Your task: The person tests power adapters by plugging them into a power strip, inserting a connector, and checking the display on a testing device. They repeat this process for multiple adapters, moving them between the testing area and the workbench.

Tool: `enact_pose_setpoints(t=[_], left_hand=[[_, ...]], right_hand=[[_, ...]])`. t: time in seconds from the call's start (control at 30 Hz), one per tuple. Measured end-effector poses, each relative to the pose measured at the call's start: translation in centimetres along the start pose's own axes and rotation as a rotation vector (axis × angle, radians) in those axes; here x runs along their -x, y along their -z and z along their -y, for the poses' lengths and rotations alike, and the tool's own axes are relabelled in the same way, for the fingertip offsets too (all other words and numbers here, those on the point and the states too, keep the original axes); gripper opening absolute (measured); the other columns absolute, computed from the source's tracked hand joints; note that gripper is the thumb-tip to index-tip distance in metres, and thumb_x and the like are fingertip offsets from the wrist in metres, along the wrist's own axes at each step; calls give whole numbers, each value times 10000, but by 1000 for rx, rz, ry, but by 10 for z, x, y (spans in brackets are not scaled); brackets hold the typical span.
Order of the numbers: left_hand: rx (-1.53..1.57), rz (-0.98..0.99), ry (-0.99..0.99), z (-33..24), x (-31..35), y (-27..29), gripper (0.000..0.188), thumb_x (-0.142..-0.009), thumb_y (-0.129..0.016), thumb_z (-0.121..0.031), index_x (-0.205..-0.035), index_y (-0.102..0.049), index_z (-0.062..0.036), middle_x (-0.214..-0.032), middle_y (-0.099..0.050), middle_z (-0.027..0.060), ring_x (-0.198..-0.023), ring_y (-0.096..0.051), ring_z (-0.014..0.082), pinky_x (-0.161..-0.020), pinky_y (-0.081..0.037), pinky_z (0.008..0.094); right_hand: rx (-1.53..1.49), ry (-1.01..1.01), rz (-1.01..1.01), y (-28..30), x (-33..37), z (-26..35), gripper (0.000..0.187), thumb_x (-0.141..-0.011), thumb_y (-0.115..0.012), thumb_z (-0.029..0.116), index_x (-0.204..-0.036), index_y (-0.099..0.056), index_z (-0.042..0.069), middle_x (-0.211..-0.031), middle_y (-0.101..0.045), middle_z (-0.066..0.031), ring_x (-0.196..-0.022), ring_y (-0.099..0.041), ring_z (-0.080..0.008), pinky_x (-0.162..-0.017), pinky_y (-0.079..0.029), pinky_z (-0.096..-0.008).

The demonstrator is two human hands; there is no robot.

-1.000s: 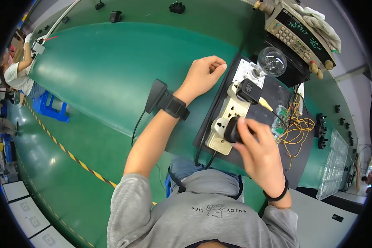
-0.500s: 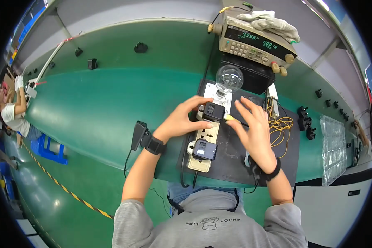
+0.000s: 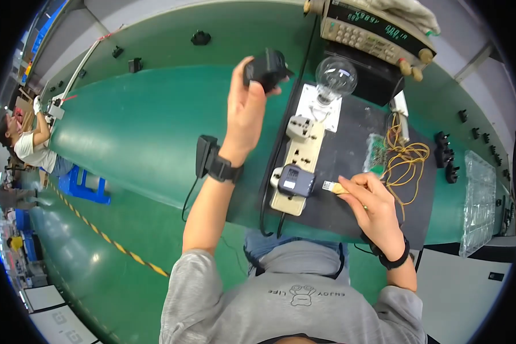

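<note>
Matt plastic adapter (image 3: 265, 70); glossy glass bulb (image 3: 336, 76).

a long green table (image 3: 155, 109) stretched across the room, its top glossy, with a pale grey wall (image 3: 166, 16) behind it. below lay a smooth green floor (image 3: 140, 223), crossed by a yellow-and-black striped line (image 3: 105, 231) and showing bright reflections (image 3: 94, 257). a blue stool (image 3: 69, 182) stood near the table's left part; a white cabinet (image 3: 461, 289) stood at lower right. the blurred blue shapes (image 3: 24, 221) at far left were perhaps bins.
</note>
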State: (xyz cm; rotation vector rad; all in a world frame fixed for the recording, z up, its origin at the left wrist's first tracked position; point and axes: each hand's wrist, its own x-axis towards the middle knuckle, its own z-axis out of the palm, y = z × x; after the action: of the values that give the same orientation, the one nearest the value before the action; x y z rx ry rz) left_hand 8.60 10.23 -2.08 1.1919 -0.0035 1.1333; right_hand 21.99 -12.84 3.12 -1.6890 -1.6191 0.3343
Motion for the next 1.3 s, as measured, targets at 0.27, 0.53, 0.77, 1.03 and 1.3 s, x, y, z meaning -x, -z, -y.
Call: enact_pose_setpoints(t=[0.27,0.53,0.77,1.03,1.3], left_hand=[[-527,-469,133,12,4,39,413,-924,-552,-354,-1224,-472,-82,-1089,-559,36,-976,-529,120,-818,-401,271],[-763,-576,256,36,15,66,444,-875,-615,-359,-1104,-560,18,-1084,-516,121,-925,-524,178,-801,-435,300],[-856,-521,52,51,14,64,389,-901,-597,-254,-1156,-520,30,-1097,-539,123,-968,-530,180,-815,-449,296],[-1194,-576,-2,58,-25,82,410,-862,-655,-233,-1202,-554,-28,-1054,-583,67,-941,-534,166,-832,-426,304],[-1613,-812,-186,97,-90,91,436,-793,-699,-373,-1196,-605,-236,-987,-541,182,-962,-476,323,-831,-409,436]], right_hand=[[-6,35,16,-20,7,-4,303,-734,-685,-57,-1033,-656,-21,-810,-620,-98,-656,-581,-192,-564,-452,-269],[19,57,79,-22,2,1,304,-743,-679,-40,-1045,-645,-26,-786,-598,-112,-648,-579,-208,-556,-454,-289],[7,137,165,-6,-3,-10,406,-743,-715,97,-1119,-599,0,-944,-610,-131,-860,-598,-276,-686,-490,-334],[671,-331,-436,136,29,-140,417,-784,-696,199,-1131,-587,-6,-1055,-612,-160,-979,-582,-303,-828,-468,-364],[594,-646,-491,168,56,-244,607,-704,-765,385,-1097,-576,-37,-890,-622,-139,-799,-603,-261,-710,-488,-346]])
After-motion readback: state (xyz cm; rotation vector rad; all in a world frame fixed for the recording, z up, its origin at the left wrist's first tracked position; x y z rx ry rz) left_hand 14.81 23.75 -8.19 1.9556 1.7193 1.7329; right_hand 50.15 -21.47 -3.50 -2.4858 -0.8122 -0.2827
